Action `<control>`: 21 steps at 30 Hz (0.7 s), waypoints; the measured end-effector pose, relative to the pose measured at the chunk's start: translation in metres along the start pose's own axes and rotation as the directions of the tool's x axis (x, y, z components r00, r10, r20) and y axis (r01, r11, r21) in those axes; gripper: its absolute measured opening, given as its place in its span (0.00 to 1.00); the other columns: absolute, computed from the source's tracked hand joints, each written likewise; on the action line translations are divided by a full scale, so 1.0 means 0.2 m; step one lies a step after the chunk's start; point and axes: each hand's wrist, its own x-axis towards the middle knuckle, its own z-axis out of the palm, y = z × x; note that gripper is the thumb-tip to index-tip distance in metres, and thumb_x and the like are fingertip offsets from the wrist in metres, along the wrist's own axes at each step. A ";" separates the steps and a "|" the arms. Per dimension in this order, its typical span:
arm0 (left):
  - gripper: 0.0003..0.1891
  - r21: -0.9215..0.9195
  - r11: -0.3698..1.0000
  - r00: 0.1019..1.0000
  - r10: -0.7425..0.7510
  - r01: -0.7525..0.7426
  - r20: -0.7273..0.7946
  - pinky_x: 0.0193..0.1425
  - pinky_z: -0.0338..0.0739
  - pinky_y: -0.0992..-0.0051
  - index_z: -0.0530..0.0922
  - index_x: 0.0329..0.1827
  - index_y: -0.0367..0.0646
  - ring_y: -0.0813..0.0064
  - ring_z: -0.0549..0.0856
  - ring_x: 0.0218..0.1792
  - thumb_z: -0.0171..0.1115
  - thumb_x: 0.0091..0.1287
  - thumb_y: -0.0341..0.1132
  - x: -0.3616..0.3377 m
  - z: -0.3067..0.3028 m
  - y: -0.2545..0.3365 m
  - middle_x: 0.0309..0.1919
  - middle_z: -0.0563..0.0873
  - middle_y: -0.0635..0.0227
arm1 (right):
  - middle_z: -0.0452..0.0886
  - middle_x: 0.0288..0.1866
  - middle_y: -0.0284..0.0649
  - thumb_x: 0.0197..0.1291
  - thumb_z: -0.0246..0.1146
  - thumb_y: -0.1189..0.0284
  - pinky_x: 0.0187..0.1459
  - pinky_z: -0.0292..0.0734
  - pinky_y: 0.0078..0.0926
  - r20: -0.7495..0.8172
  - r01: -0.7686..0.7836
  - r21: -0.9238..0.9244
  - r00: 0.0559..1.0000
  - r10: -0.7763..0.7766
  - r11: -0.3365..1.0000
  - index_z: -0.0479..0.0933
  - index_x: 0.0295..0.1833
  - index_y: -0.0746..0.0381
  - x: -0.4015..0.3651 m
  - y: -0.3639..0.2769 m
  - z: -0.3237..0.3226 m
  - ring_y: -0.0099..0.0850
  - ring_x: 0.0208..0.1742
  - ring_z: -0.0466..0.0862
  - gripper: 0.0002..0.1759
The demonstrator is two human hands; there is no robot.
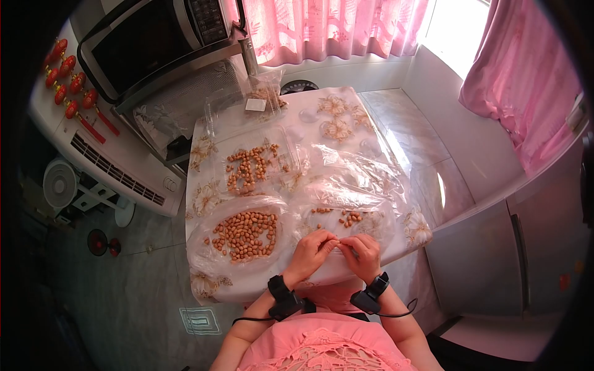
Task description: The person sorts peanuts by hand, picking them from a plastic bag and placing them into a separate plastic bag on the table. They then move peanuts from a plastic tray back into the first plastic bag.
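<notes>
Fingertips together now, your left hand (309, 255) meeting your right hand (365, 255) over the clear plastic (344, 196); can't tell what's pinched there! Loose nuts (350, 219) lie just beyond, a bigger pile (247, 235) to the left.

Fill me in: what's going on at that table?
A person's left hand and right hand meet at a plastic bag's near edge; anything held there is too small to identify. A small scatter of nuts lies just beyond. The bag to the left holds a larger pile, with more nuts on clear plastic behind it.
</notes>
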 end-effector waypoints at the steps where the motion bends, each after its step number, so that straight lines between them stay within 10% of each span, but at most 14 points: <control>1: 0.09 -0.026 0.999 1.000 -0.021 0.021 -0.005 0.45 0.80 0.66 0.85 0.48 0.36 0.60 0.87 0.39 0.66 0.77 0.34 0.00 0.00 0.00 0.40 0.87 0.57 | 0.87 0.33 0.39 0.58 0.76 0.78 0.36 0.78 0.36 0.000 0.000 0.000 1.000 0.000 1.000 0.85 0.41 0.61 0.00 0.00 0.00 0.39 0.33 0.86 0.08; 21: 0.08 -0.091 0.995 0.999 -0.052 0.051 -0.002 0.46 0.81 0.72 0.84 0.52 0.37 0.75 0.85 0.40 0.67 0.77 0.32 -0.01 0.01 -0.03 0.40 0.87 0.65 | 0.86 0.33 0.39 0.53 0.79 0.78 0.36 0.79 0.37 -0.028 -0.081 0.015 0.996 0.081 0.997 0.86 0.39 0.60 -0.04 0.01 0.04 0.39 0.33 0.85 0.10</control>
